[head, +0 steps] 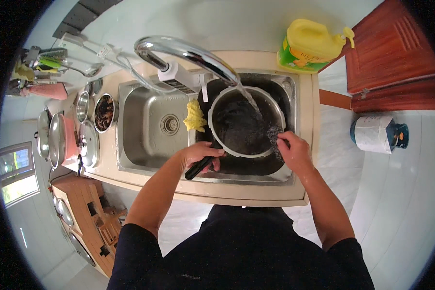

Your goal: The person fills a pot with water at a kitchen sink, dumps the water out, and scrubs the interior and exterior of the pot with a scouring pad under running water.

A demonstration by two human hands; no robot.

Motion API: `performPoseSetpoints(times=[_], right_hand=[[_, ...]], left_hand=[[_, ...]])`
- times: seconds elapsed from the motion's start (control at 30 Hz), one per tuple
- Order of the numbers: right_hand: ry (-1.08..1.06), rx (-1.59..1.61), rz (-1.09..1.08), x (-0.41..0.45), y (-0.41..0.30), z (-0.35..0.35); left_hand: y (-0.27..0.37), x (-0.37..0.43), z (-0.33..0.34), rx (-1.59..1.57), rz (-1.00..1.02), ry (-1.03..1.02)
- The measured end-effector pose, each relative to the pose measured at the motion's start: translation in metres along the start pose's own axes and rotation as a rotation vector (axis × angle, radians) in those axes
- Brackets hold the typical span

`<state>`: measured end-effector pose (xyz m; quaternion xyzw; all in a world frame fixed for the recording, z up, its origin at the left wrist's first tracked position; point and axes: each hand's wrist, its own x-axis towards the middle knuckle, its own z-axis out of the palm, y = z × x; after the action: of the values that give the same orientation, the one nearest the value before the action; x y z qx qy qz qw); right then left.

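A round metal pot (pixel 211 119) with a pale rim and dark water inside stands in the right sink basin (pixel 293 108). From the chrome faucet (pixel 188 47), water runs down into it. My left hand (pixel 203 154) grips the pot at its black handle (pixel 199 168), thumb near the rim. My right hand (pixel 293 150) pinches a steel wool scourer (pixel 274 139) against the pot's right rim; the scourer hangs partly outside it. How deep the pot is cannot be seen through the dark water.
A yellow cloth (pixel 194 116) lies on the divider beside the left basin (pixel 141 123). At the back right corner stands a yellow detergent jug (pixel 310 43) with a pump. Leftward on the counter are a bowl of dark food (pixel 104 112), lids and pans. A gas cylinder (pixel 400 136) stands right.
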<state>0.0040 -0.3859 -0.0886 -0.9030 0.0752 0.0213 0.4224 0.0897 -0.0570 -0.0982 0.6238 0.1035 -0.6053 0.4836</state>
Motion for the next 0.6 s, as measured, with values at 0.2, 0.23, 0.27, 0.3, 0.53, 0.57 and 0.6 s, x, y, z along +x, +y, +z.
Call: performPoseSetpoints(times=[0.2, 0.23, 0.27, 0.3, 0.53, 0.57, 0.6], right_hand=[[0.144, 0.281, 0.092, -0.023, 0.009, 0.004], [0.131, 0.309, 0.149, -0.029, 0.012, 0.005], [0.122, 0.286, 0.162, -0.031, 0.006, 0.001], [0.138, 0.307, 0.164, -0.031, 0.007, 0.000], [0.204, 0.380, 0.062, -0.029, 0.008, -0.010], [0.195, 0.354, 0.050, -0.029, 0.009, -0.012], [0.180, 0.332, 0.036, -0.030, 0.009, -0.014]], left_hand=[[-0.036, -0.006, 0.051, -0.616, -0.096, -0.313], [-0.015, -0.018, 0.077, -0.634, -0.048, -0.198], [-0.005, -0.025, 0.088, -0.659, -0.094, -0.129], [-0.003, -0.025, 0.093, -0.631, -0.048, -0.134], [0.002, -0.035, 0.141, -0.011, -0.024, 0.291], [0.001, -0.038, 0.148, 0.058, 0.003, 0.356], [-0.001, -0.043, 0.153, 0.123, 0.028, 0.426]])
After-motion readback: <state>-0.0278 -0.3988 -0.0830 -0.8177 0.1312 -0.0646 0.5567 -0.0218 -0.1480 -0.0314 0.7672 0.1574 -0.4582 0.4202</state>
